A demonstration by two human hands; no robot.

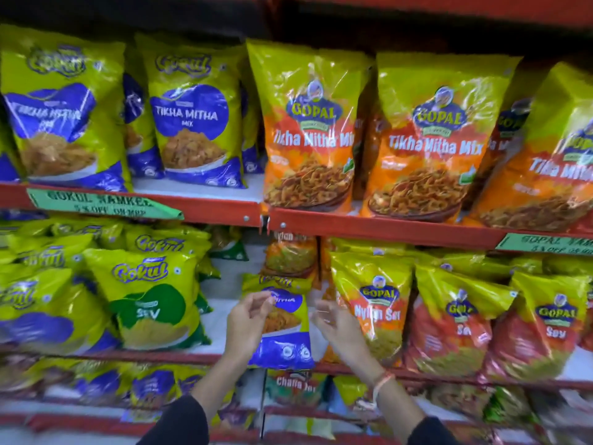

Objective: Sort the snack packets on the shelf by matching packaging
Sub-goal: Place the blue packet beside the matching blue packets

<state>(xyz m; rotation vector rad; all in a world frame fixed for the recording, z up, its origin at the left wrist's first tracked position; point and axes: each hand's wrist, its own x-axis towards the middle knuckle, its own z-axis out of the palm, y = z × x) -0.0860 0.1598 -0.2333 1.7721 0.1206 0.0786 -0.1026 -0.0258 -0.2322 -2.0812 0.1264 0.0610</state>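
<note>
- Green-and-yellow sev packet (150,303) leans on the middle shelf (179,356), left.
- Left hand (248,319) — grip pinching the small blue-and-yellow packet (282,329), which stands at the shelf's centre.
- Right hand (337,322) — fingers loosely spread, grip holding nothing, just beside that packet.
- Orange sev packet (375,303) stands right.

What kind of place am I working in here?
Most likely a grocery shop's snack aisle: red shelves stocked with rows of branded packets such as Gopal Tikha Mitha Mix, plus green handwritten offer labels on the shelf edges.
</note>
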